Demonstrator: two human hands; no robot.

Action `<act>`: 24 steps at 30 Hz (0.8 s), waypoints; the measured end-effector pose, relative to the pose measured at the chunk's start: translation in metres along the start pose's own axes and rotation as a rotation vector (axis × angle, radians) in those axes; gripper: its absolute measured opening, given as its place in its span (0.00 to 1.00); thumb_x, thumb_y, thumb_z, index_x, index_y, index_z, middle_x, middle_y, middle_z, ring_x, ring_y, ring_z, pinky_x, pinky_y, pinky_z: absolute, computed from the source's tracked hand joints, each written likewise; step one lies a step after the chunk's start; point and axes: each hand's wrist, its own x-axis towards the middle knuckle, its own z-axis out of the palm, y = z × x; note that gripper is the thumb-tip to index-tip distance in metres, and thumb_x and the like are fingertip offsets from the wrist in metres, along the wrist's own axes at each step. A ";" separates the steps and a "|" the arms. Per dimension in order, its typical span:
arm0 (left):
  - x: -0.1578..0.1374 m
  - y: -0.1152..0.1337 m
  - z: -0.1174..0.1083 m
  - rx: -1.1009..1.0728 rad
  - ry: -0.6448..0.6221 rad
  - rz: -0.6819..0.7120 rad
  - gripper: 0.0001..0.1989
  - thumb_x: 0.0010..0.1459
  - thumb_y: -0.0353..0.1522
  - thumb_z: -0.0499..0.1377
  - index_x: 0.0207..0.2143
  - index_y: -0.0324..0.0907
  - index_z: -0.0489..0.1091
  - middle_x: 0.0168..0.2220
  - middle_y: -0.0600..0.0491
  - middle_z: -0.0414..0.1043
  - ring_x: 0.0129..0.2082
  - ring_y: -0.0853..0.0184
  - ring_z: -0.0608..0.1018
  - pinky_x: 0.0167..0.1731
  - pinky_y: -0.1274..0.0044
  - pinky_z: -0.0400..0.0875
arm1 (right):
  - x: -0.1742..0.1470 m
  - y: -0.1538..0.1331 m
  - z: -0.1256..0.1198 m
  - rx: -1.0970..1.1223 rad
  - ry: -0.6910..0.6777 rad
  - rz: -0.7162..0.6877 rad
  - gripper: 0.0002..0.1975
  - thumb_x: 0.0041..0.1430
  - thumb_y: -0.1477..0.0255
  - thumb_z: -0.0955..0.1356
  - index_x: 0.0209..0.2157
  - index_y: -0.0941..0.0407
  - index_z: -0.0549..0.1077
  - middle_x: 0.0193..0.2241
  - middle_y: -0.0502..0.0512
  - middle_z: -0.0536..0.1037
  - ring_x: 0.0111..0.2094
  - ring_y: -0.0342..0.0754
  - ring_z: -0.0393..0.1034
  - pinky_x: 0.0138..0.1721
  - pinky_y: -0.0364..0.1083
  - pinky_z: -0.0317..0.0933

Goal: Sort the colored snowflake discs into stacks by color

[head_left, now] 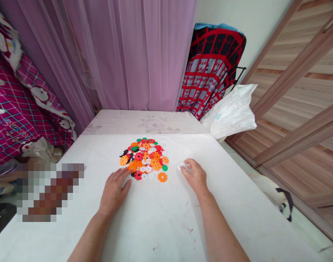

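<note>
A pile of flat, notched plastic discs (pixel 146 156) in orange, red, white, green and black lies toward the far part of the white-covered table. My left hand (pixel 115 186) rests at the pile's near left edge, fingers stretched out and fingertips touching orange and white discs. To the right of the pile, my right hand (pixel 195 174) has thumb and fingers closed around a white notched disc (pixel 180 165) at the tabletop. Whether more than one white piece is there, I cannot tell. A single orange disc (pixel 162 177) lies just off the pile, between my hands.
The table (pixel 155 225) has a white cover, with a floral cloth (pixel 114 122) at its far end. A white plastic bag (pixel 232 112) stands at the far right corner. Purple curtains (pixel 139 54) hang behind; wooden wardrobe doors (pixel 300 94) are on the right. A blurred-out patch (pixel 50 193) covers the left side.
</note>
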 end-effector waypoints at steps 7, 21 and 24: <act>0.000 0.000 0.000 0.010 0.006 0.001 0.20 0.61 0.39 0.49 0.52 0.47 0.71 0.55 0.48 0.71 0.56 0.55 0.71 0.56 0.58 0.64 | 0.000 0.001 0.007 -0.039 -0.025 -0.059 0.08 0.51 0.67 0.66 0.36 0.51 0.71 0.33 0.48 0.77 0.33 0.46 0.69 0.35 0.44 0.59; 0.000 0.001 -0.001 -0.009 -0.003 0.007 0.20 0.61 0.39 0.48 0.51 0.45 0.71 0.55 0.48 0.71 0.56 0.54 0.71 0.55 0.57 0.64 | 0.000 -0.002 0.009 -0.129 -0.062 -0.061 0.12 0.51 0.67 0.68 0.39 0.52 0.71 0.37 0.51 0.76 0.39 0.49 0.69 0.38 0.46 0.59; 0.000 0.000 -0.001 -0.007 -0.007 0.008 0.20 0.62 0.39 0.48 0.51 0.45 0.71 0.55 0.48 0.71 0.56 0.54 0.71 0.55 0.57 0.64 | 0.000 -0.004 0.011 -0.186 -0.094 -0.033 0.15 0.50 0.66 0.69 0.41 0.53 0.71 0.37 0.53 0.76 0.40 0.51 0.69 0.38 0.47 0.59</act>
